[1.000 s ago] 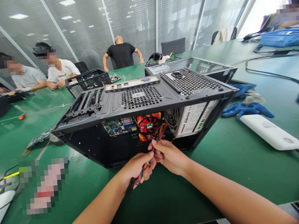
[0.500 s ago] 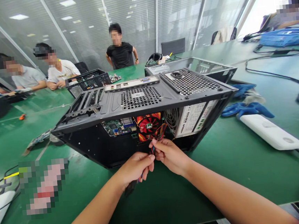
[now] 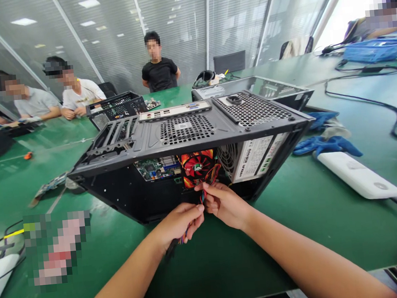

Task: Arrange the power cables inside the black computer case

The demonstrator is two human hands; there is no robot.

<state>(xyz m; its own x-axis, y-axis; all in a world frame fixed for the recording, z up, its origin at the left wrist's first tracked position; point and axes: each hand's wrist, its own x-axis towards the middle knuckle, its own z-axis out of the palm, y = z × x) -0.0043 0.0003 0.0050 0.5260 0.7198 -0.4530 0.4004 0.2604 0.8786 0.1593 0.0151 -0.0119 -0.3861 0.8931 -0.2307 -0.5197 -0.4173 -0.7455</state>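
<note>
Before me a black computer case (image 3: 139, 147) rests on the table with its side open toward me. Inside it show a motherboard (image 3: 155, 170), a red and orange cooling fan (image 3: 197, 166) and a labelled power supply (image 3: 255, 159). A bundle of coloured cables (image 3: 203, 197) comes out of the case. My left hand (image 3: 184, 222) is closed round this bundle, and dark connector ends hang below it. Close beside it, my right hand (image 3: 224, 202) pinches the same cables nearer the fan.
A second case (image 3: 262, 85) stands behind, and another open case (image 3: 116, 107) is farther left. Blue gloves (image 3: 326, 144) and a white power bank-like block (image 3: 361, 176) lie right. People sit across the green table (image 3: 296, 238). A blue basket (image 3: 377, 50) is far right.
My hands stay on the cables with only slight finger movement; the right fingers shift a little. The person in black across the table has drawn their arms in.
</note>
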